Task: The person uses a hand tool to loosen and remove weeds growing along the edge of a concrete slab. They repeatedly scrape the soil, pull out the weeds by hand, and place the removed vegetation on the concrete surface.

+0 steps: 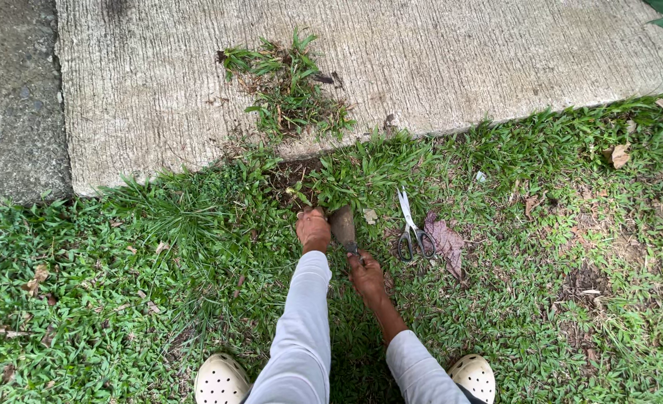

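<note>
We are crouching at the grass edge of the concrete slab (pixel 436 60), and everything is turning on the trowel (pixel 343 227); our right hand (pixel 366 274) is closing around its handle, and the blade is running up and slightly left from that hand toward the slab's edge, its long axis nearly square to that edge; our left hand (pixel 313 229) is lying just beside the blade on its left, fingers curling down into the grass tuft (pixel 305 196) at the bare soil patch below the slab, though we cannot tell how firmly it is gripping; so the left hand is nearer the slab and the right is sitting back toward our shoes; the scissors (pixel 412 226) are lying in the grass just right of the trowel, blades pointing toward the slab, apart from both hands; a pile of pulled weeds (pixel 286 86) is resting on the slab above the soil patch; open grass is stretching left and right of the trowel.
</note>
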